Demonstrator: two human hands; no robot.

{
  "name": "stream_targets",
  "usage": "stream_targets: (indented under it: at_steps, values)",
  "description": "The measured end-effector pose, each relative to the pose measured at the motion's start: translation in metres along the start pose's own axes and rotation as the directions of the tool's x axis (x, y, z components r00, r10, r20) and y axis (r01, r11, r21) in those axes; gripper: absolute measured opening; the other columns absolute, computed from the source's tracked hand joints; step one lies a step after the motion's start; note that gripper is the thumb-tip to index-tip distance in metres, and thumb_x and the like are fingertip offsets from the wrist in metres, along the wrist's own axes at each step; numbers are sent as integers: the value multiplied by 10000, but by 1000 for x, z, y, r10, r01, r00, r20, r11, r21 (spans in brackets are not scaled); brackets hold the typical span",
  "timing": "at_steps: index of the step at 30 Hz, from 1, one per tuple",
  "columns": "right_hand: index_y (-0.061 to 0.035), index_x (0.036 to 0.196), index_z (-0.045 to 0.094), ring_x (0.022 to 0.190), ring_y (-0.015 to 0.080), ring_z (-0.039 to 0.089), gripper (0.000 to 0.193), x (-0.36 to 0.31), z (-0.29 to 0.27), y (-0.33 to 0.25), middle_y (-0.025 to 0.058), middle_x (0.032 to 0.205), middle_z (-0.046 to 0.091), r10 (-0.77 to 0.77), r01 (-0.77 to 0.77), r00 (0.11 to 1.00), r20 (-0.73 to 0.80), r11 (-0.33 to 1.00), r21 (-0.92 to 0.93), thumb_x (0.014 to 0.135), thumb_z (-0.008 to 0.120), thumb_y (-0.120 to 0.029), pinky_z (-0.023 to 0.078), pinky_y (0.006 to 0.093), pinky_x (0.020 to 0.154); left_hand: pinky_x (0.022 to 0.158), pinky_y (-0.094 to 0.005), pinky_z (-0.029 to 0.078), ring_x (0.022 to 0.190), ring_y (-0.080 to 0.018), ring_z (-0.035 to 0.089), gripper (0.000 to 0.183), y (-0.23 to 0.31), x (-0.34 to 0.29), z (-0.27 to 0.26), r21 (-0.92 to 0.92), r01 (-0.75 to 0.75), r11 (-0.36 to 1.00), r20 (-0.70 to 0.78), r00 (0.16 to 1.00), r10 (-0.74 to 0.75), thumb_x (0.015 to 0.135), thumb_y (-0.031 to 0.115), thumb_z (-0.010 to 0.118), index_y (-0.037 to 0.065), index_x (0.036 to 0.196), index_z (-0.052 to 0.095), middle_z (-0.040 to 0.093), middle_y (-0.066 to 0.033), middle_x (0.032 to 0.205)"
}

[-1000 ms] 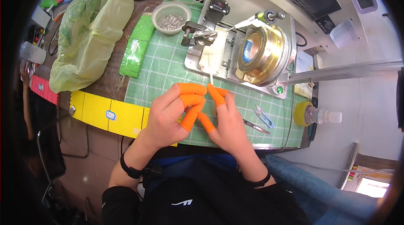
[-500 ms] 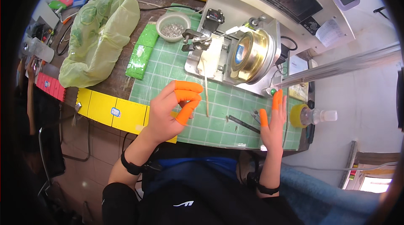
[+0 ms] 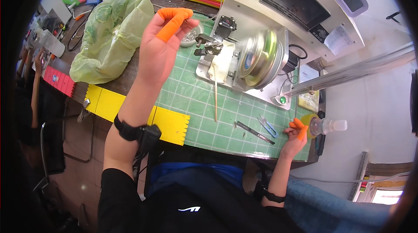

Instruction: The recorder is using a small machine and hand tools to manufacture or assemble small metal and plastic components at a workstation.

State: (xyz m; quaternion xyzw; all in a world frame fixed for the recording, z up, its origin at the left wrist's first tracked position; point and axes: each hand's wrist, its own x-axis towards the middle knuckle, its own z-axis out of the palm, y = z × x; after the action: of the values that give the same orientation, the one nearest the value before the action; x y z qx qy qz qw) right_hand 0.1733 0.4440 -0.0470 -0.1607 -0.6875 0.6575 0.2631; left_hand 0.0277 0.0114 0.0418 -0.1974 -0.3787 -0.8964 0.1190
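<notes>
My left hand point(image 3: 160, 48), with orange finger cots on, is raised in front of the grey bowl point(image 3: 191, 37) of small shiny bits. Its thumb and fingers are pinched together, and anything between them is too small to make out. My right hand point(image 3: 294, 140), also with orange finger cots, rests loosely curled at the mat's right end, with nothing visible in it. Beside that hand stands a clear bottle point(image 3: 323, 126) with a yellow base. Blue thread snips point(image 3: 268, 127) and a dark slim tool point(image 3: 254, 132) lie to its left.
A machine with a blurred brass-coloured wheel point(image 3: 260, 61) stands behind the green mat point(image 3: 202, 115). A thin stick point(image 3: 216, 100) extends from its pale pad point(image 3: 223, 63). A bag-lined container point(image 3: 100, 54) is at left, yellow strips point(image 3: 167, 124) along the front edge.
My left hand has moved up and forward to the bowl, covering the green packet. My right hand has gone from flat to curled and shifted slightly nearer and right. The wheel now looks blurred.
</notes>
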Motion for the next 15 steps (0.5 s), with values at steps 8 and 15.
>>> stream_targets:
  at_steps: [8,15]
  values:
    - [94,1164,652,704,157,604,528,4,0,0,149,965,682,21,-21,999,43,1000,-10,1129,419,-379,515,294,665,942,-270,456,1009,-102,577,88,-32,-1,-14,532,-90,842,66,996,64,1011,25,613,9,1098,604,635,-36,1115]
    - [97,1160,655,698,159,599,538,5,2,1,152,959,680,4,-4,1000,29,1000,-9,1130,413,-382,504,290,654,848,-248,455,938,-88,568,122,-31,-5,-16,502,41,864,-43,999,-23,1021,86,630,29,1128,639,646,-13,1134]
